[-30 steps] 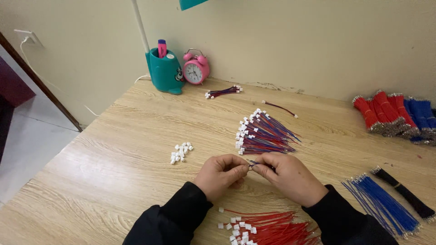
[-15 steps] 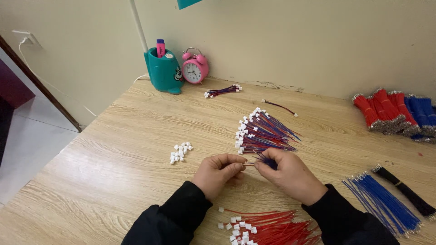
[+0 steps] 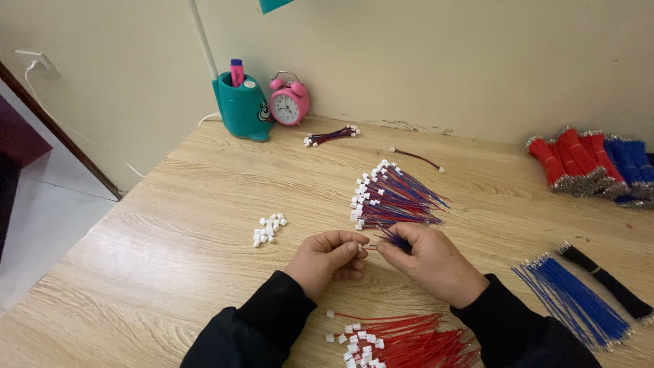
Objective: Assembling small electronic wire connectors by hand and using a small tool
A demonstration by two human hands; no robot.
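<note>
My left hand (image 3: 329,259) pinches a small white connector (image 3: 361,247) at its fingertips. My right hand (image 3: 429,262) faces it, fingers closed on thin blue and red wires (image 3: 390,238) that run to the connector. Both hands hover just above the wooden table (image 3: 170,225), near its front middle. Right behind the hands lies a fanned pile of red-and-blue wires with white connectors (image 3: 390,197). Under my wrists lies a pile of red wires with white connectors (image 3: 398,339). A small heap of loose white connectors (image 3: 269,228) sits to the left.
A teal pen holder (image 3: 242,105) and a pink alarm clock (image 3: 289,101) stand at the back by the wall. Smaller wire bundles (image 3: 330,135) lie behind. Red and blue bundles (image 3: 589,163) are at the far right; loose blue wires (image 3: 572,300) and a black bundle (image 3: 606,283) lie nearer.
My hands have stayed in the same spot, with only small finger movements at the connector and wires. The piles have not moved.
</note>
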